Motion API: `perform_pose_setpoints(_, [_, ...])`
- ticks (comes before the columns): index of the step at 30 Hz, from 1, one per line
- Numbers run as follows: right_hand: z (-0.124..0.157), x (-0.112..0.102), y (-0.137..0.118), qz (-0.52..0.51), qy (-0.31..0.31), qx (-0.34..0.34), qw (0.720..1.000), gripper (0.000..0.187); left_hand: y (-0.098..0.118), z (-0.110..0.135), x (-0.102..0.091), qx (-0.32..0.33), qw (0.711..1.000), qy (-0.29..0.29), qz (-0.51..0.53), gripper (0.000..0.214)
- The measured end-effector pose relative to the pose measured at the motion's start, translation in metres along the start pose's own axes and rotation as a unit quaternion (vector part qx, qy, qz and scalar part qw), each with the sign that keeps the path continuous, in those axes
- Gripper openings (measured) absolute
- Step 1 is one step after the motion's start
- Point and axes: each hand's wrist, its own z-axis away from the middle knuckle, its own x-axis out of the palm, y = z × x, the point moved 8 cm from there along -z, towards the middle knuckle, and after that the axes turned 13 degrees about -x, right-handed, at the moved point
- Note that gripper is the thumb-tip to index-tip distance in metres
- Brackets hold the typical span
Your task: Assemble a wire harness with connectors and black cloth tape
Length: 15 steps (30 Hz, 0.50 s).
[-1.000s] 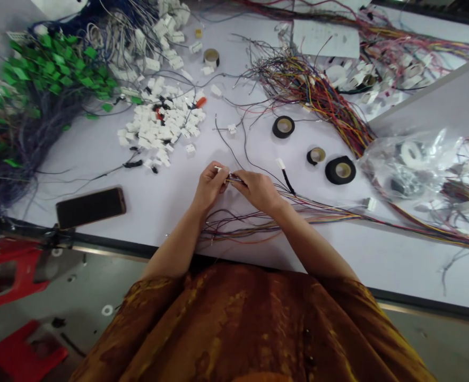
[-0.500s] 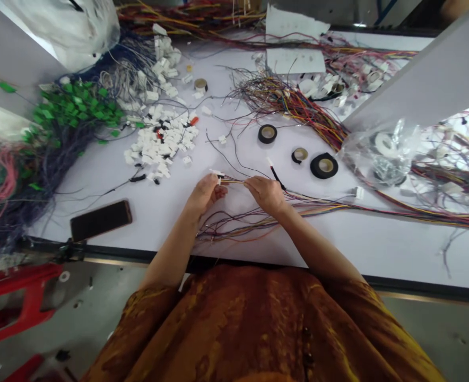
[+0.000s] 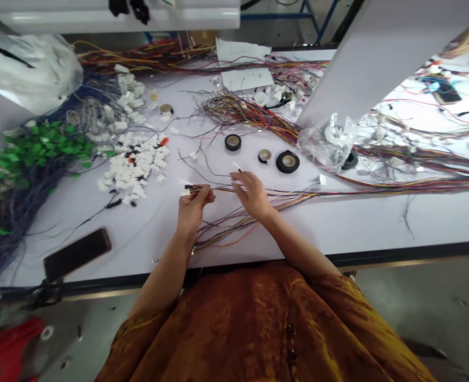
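Observation:
My left hand (image 3: 192, 208) is closed, thumb and fingers pinching a thin bundle of wires (image 3: 223, 189). Just beyond its fingertips, a white connector (image 3: 184, 189) with a dark part sits at the bundle's end. My right hand (image 3: 254, 196) hovers over the same bundle farther right, its fingers stretched and apart; whether the fingertips touch the wires is unclear. Near those fingers lies a small white connector (image 3: 236, 165) on a dark lead. Loose wire ends (image 3: 234, 229) fan out on the table between my forearms.
White connectors (image 3: 129, 164) are heaped to the left, beside green-tipped wires (image 3: 43, 143). A phone (image 3: 77, 253) lies near the front edge. Tape rolls (image 3: 287, 162) and a plastic bag (image 3: 328, 142) are at right. A slanted panel (image 3: 362, 58) rises behind them.
My left hand now grips the wires behind the connector, leaving it more exposed. The right hand's fingers have loosened from the bundle and spread. The camera view has shifted.

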Motion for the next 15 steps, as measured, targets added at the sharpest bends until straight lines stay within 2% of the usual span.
perform_pose_setpoints(2, [0.016,-0.048,0.048,0.057,0.112,0.117,0.985,0.027,0.002,0.001,-0.003,0.007,1.000,0.006,-0.018,0.035])
perform_pose_setpoints(3, [0.028,-0.069,0.076,0.103,0.138,0.199,0.965,0.023,0.003,0.001,-0.003,0.009,1.000,0.003,-0.028,0.036])
perform_pose_setpoints(4, [0.041,-0.089,0.103,0.154,0.153,0.286,0.933,0.022,0.003,0.001,-0.002,0.011,0.999,-0.002,-0.037,0.036])
perform_pose_setpoints(5, [0.052,-0.103,0.126,0.188,0.146,0.355,0.904,0.029,0.004,0.001,-0.001,0.014,0.999,-0.006,-0.046,0.036])
perform_pose_setpoints(6, [0.057,-0.111,0.144,0.205,0.125,0.397,0.886,0.032,0.005,0.000,0.000,0.018,0.998,-0.010,-0.054,0.036])
perform_pose_setpoints(8, [0.057,-0.112,0.166,0.202,0.075,0.428,0.878,0.031,0.008,0.000,0.003,0.033,0.997,-0.017,-0.071,0.035])
perform_pose_setpoints(9, [0.051,-0.108,0.168,0.184,0.061,0.421,0.886,0.028,0.010,-0.001,0.004,0.041,0.996,-0.020,-0.081,0.034])
perform_pose_setpoints(11, [0.036,-0.098,0.155,0.125,0.073,0.382,0.913,0.027,0.015,-0.001,0.006,0.056,0.993,-0.024,-0.101,0.033])
perform_pose_setpoints(13, [0.019,-0.084,0.124,0.017,0.105,0.330,0.938,0.030,0.018,-0.001,0.006,0.065,0.990,-0.024,-0.127,0.031])
perform_pose_setpoints(15, [0.002,-0.063,0.083,-0.136,0.093,0.271,0.948,0.028,0.021,-0.002,0.005,0.072,0.986,-0.022,-0.148,0.030])
